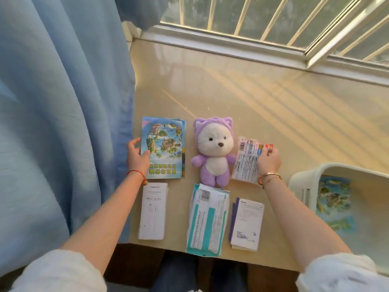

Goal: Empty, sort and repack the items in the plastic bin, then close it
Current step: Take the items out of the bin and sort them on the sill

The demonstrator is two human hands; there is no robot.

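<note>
I'm looking at a home, likely a bedroom: blue curtain (63, 102), barred window (273, 20), and a plush toy (214, 152) on the sunlit bench (273, 102).

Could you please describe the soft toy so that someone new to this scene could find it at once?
On the beige ledge below the window, items lie in two rows. In the middle of the far row, between the picture booklet and a clear packet, lies the plush bear. It alone is soft: white face, purple hooded suit.
</note>
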